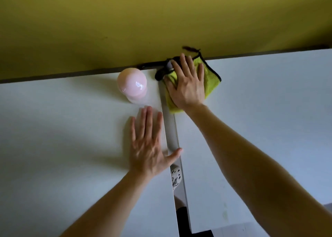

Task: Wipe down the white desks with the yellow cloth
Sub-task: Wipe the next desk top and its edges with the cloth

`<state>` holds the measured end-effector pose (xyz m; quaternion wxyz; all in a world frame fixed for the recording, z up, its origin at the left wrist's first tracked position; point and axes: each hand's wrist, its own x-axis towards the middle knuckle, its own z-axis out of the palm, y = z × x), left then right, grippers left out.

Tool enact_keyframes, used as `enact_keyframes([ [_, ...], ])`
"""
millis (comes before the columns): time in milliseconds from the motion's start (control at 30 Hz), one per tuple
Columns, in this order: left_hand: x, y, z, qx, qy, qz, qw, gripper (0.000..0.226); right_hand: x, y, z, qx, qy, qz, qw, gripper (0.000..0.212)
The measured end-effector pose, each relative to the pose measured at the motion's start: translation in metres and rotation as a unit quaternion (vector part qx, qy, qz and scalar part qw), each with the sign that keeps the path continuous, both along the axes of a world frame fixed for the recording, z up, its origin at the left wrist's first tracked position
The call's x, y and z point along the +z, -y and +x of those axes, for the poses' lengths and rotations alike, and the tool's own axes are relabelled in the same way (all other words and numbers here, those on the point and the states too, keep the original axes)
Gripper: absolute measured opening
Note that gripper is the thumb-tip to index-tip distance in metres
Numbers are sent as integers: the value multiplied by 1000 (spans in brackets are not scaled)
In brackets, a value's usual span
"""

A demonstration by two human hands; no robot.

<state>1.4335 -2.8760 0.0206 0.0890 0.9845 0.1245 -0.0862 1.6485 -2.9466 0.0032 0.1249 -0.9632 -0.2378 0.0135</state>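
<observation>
Two white desks stand side by side, the left desk (62, 128) and the right desk (260, 110), with a narrow gap between them. The yellow cloth (211, 80), edged in black, lies at the far corner of the right desk against the wall. My right hand (186, 85) presses flat on the cloth with fingers spread. My left hand (149, 146) rests flat on the left desk near the gap, fingers straight, thumb reaching over the gap's edge.
A pink dome-shaped object (132, 83) sits on the left desk near the far edge, close to the gap. A black cable (159, 73) runs along the back by the cloth. An olive-yellow wall (161, 21) rises behind the desks. A shoe (175, 177) shows through the gap.
</observation>
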Motion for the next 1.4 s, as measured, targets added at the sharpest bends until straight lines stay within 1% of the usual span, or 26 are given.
enact_keyframes([
  [67,0,-1,0,5,4,-3,1000,130,1,-9,0,0,-2,11,1000,66],
  [167,-1,-2,-3,0,13,-12,1000,132,-6,44,12,125,23,25,992,59],
  [200,-1,-2,-3,-2,10,-13,1000,133,-5,68,32,99,30,31,994,58],
  [267,-2,-3,-3,-7,3,-9,1000,134,4,110,71,-95,11,19,995,68],
  [300,-2,-4,-3,-9,-1,-10,1000,135,7,122,81,-190,-11,11,982,76],
  [333,-2,-4,-2,-11,-8,-13,1000,136,6,119,78,-239,-25,1,971,81],
  [367,-2,-5,-1,-13,-17,-17,1000,137,5,100,64,-231,-18,-8,973,81],
  [400,-2,-5,-1,-12,-25,-22,999,139,5,75,43,-172,8,-2,985,76],
  [467,-3,-5,1,-1,-40,-33,999,142,3,24,0,29,26,22,999,67],
  [533,-3,-5,2,4,-55,-38,998,145,8,14,-13,165,-4,13,986,67],
  [600,-5,-7,4,3,-66,-42,997,145,4,44,18,126,9,37,991,64],
  [700,-4,-8,3,-2,-88,-46,995,145,2,111,75,-102,21,26,994,67],
  [767,0,-9,5,2,-111,-53,992,145,5,107,63,-147,9,30,989,72],
  [833,7,-10,9,7,-150,-63,987,152,6,78,8,-57,38,39,997,71],
  [900,16,-14,16,-3,-211,-78,974,167,5,69,-47,117,9,36,992,69],
  [933,20,-17,19,-16,-246,-87,965,175,6,77,-47,172,9,21,985,69],
  [967,24,-21,22,-29,-278,-92,956,183,6,89,-29,182,20,22,983,70],
  [1000,27,-24,25,-42,-301,-91,948,189,5,105,-3,147,24,19,989,72],
  [1067,29,-26,26,-60,-322,-71,942,192,8,137,51,-13,25,-4,1000,76],
  [1133,31,-23,26,-63,-332,-61,939,191,11,140,48,-121,-8,0,993,77],
  [1167,32,-22,26,-65,-334,-59,939,192,11,130,18,-120,4,9,993,76],
  [1200,33,-21,26,-63,-332,-53,940,192,12,117,-22,-73,6,12,997,74],
  [1267,34,-22,27,-55,-335,-37,940,195,13,103,-95,123,-15,29,992,70],
  [1300,35,-22,28,-51,-339,-33,939,196,15,108,-109,204,-18,14,979,69],
  [1333,36,-20,29,-49,-341,-30,938,196,16,115,-101,243,-9,7,970,70],
  [1400,35,-19,28,-50,-345,-34,937,195,8,132,-48,179,6,-7,984,75],
])
